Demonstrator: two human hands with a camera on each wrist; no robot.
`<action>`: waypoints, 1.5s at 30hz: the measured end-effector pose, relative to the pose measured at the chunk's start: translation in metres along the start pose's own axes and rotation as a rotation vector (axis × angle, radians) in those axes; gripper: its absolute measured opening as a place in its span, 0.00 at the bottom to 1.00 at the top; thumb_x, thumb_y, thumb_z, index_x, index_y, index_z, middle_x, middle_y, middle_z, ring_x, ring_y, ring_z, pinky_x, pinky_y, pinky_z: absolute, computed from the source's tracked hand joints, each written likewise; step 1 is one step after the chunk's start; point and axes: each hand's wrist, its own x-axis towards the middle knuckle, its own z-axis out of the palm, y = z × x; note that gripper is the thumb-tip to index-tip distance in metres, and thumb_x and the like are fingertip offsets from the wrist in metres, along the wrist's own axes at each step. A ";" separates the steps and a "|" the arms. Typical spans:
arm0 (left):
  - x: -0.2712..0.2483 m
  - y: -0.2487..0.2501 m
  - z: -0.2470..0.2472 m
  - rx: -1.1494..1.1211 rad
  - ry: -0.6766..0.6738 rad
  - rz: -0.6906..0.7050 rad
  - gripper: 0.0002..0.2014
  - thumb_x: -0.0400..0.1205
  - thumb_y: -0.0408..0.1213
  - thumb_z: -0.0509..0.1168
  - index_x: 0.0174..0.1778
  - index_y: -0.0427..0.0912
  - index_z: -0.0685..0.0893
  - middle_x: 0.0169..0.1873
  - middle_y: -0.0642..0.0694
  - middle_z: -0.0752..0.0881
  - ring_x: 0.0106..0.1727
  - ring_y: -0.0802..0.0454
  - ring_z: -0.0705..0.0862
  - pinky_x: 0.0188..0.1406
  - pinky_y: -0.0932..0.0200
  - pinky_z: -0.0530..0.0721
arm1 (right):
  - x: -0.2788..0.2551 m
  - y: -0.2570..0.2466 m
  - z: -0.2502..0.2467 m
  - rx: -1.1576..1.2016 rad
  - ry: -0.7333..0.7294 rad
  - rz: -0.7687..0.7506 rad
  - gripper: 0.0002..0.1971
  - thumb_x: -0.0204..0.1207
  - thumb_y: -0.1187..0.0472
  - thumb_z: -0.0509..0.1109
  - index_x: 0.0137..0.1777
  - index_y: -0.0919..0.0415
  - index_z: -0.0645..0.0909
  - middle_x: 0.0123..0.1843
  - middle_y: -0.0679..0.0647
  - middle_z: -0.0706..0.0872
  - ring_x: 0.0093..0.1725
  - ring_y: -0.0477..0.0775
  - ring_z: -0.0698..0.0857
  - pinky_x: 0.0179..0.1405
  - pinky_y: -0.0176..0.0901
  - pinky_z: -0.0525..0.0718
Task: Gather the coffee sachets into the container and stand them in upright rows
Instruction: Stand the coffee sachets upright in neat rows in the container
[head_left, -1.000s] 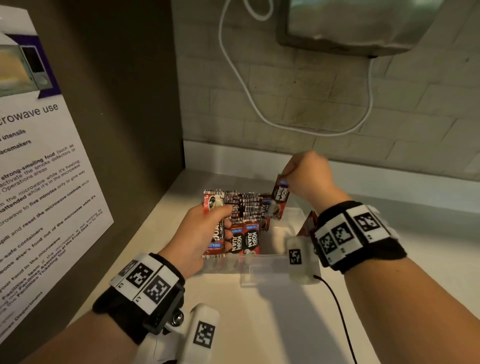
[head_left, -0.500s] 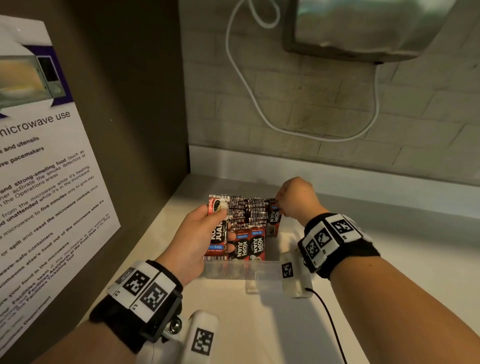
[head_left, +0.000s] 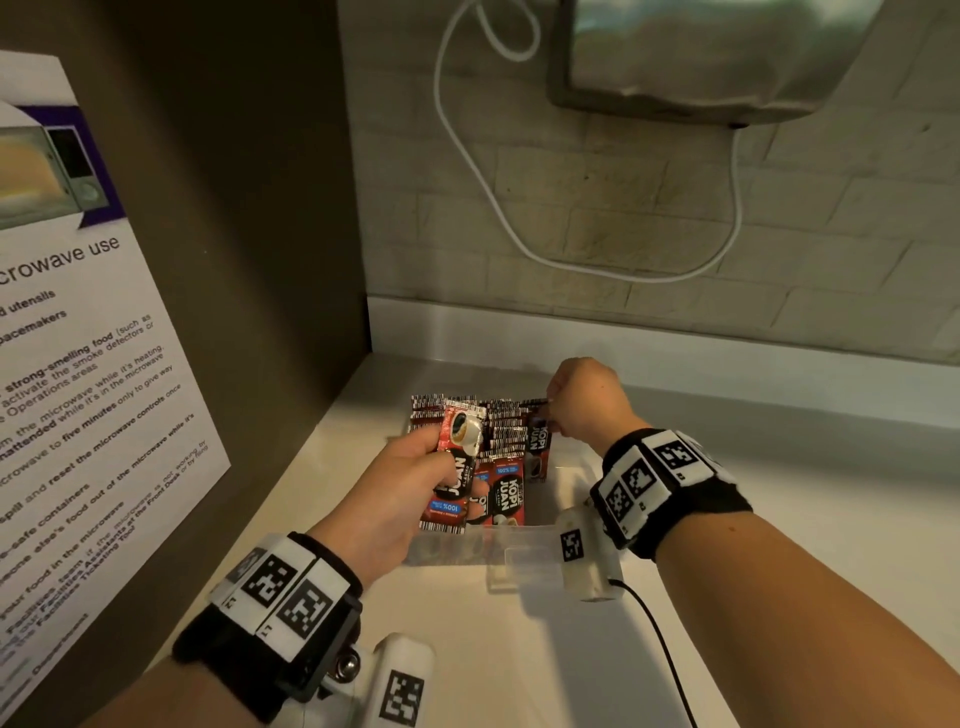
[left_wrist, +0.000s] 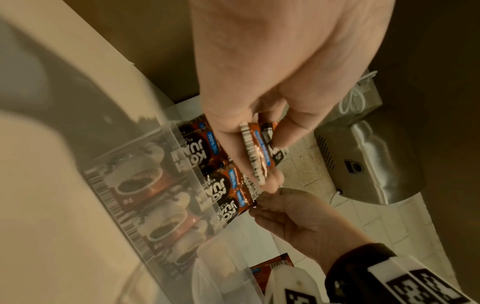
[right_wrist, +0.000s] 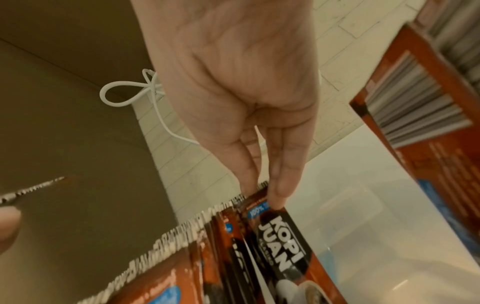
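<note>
Two hands are at work over our clear plastic rectangular container (head_left: 524, 543), which sits on the pale countertop (head_left: 519, 649) near the left corner of the alcove. Inside it stand many red-and-black Kopi Juan coffee sachets (head_left: 506, 441), packed upright in rows that fill the left and middle of the box, while the right part of the box is bare.

Our left hand (head_left: 395, 493) hovers over the near left corner of the container, fingers curled and thumb pressed on a small stack of sachets (head_left: 457, 467) held upside down, coffee-cup picture at the top. In the left wrist view that stack shows edge-on between thumb and fingers (left_wrist: 257, 156), above the upright rows.

Our right hand (head_left: 584, 405) reaches over the far right end of the rows. Thumb and fingertips (right_wrist: 279, 185) pinch the top seam of one upright sachet (right_wrist: 280, 236), the rightmost in its row, touching its neighbours on the left with the bare floor of the container to its right. We cannot tell whether its bottom edge rests on the floor of the box.

To the right of the container, near our right wrist, an orange-brown carton (right_wrist: 426, 115) stands on the counter. A white cable (head_left: 467, 156) loops down the tiled wall behind, and a printed microwave notice (head_left: 78, 364) hangs on the brown panel at left.
</note>
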 end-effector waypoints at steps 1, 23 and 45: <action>0.000 0.000 0.001 0.014 -0.019 -0.001 0.20 0.81 0.18 0.54 0.56 0.43 0.84 0.45 0.35 0.90 0.40 0.48 0.89 0.35 0.56 0.90 | -0.003 0.000 -0.004 0.025 0.017 0.005 0.06 0.74 0.68 0.72 0.50 0.69 0.82 0.46 0.65 0.88 0.46 0.65 0.89 0.47 0.55 0.89; 0.002 0.019 -0.008 -0.349 0.116 0.244 0.10 0.75 0.24 0.69 0.51 0.38 0.85 0.38 0.45 0.90 0.35 0.57 0.88 0.33 0.67 0.86 | -0.076 -0.030 -0.066 0.674 -0.386 -0.201 0.08 0.69 0.75 0.75 0.35 0.62 0.84 0.26 0.54 0.81 0.21 0.46 0.72 0.19 0.35 0.64; 0.007 -0.021 0.016 0.465 0.032 0.211 0.06 0.77 0.25 0.70 0.46 0.39 0.87 0.36 0.45 0.84 0.36 0.59 0.81 0.42 0.66 0.82 | -0.020 0.001 -0.015 0.417 0.002 0.184 0.08 0.73 0.71 0.66 0.35 0.67 0.84 0.33 0.65 0.89 0.37 0.65 0.91 0.45 0.64 0.89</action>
